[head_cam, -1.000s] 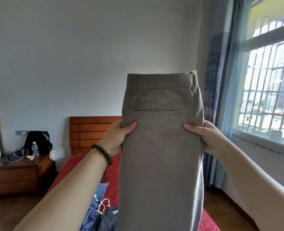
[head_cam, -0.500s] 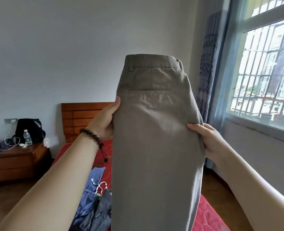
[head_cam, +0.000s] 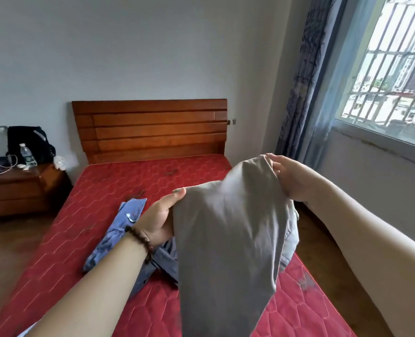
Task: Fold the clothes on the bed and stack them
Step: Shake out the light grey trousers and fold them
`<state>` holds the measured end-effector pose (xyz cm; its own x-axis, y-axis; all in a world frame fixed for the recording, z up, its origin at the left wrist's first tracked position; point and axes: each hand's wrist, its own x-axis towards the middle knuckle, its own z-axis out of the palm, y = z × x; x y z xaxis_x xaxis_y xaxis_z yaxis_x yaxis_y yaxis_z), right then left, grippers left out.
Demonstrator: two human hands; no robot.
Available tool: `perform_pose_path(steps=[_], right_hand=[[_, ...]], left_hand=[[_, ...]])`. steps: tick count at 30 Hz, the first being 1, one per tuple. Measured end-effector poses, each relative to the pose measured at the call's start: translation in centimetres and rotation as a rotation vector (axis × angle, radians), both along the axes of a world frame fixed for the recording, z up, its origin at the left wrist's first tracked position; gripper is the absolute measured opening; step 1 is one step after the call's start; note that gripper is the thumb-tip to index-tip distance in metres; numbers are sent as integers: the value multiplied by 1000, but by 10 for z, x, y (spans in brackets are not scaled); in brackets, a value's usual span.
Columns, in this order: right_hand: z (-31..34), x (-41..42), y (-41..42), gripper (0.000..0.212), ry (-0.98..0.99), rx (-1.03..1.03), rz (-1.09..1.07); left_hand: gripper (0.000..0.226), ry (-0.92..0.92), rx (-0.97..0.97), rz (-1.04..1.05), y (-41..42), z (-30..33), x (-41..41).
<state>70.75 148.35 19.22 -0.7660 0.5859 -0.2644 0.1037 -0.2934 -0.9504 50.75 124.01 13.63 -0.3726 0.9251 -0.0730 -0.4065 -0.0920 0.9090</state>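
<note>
The grey trousers (head_cam: 228, 239) hang in the air over the right half of the bed (head_cam: 84, 229), held up by both hands, their upper part draped forward over the fingers and the legs trailing down out of view at the bottom. The left hand (head_cam: 159, 222) has its grip closed on the left edge of the cloth, thumb on top. The right hand (head_cam: 291, 177) holds the right edge higher up; its fingers lie behind the fabric, so how tightly they curl is hard to tell, though the cloth clearly hangs from them.

The step in hand looks like bringing the trousers down onto the mattress for the next fold. To do it well, both edges should stay level and taut, so the halves lie flush and no crease sets in, and the legs should land straight rather than bunched.

What stands in the way is the loose blue and dark clothing (head_cam: 119, 227) lying just beneath and to the left of the trousers; the bare red mattress further up, toward the wooden headboard (head_cam: 150, 130), offers a cleaner spot.

Around the bed are a barred window (head_cam: 394, 69) with a curtain (head_cam: 306, 81), a nightstand (head_cam: 19, 188) carrying a black bag (head_cam: 27, 142), and a small water bottle (head_cam: 25, 153).
</note>
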Motion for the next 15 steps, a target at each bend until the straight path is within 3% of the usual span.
perform_pose_path(steps=[3, 5, 7, 11, 13, 15], right_hand=[[-24, 18, 12, 53, -91, -28, 119], [-32, 23, 19, 38, -125, -40, 61], [-36, 27, 26, 34, -35, -73, -70], [-80, 25, 32, 86, 262, -398, -199], [-108, 16, 22, 96, 290, -553, -105], [-108, 8, 16, 95, 303, -581, -39]], left_hand=[[22, -45, 21, -67, 16, 4, 1], [27, 3, 1, -106, 28, 5, 3], [31, 61, -21, -86, 39, 10, 8], [33, 93, 25, 9, 69, 24, 5], [35, 130, 29, 43, 82, 28, -1], [38, 119, 4, 59, 87, 32, -10]])
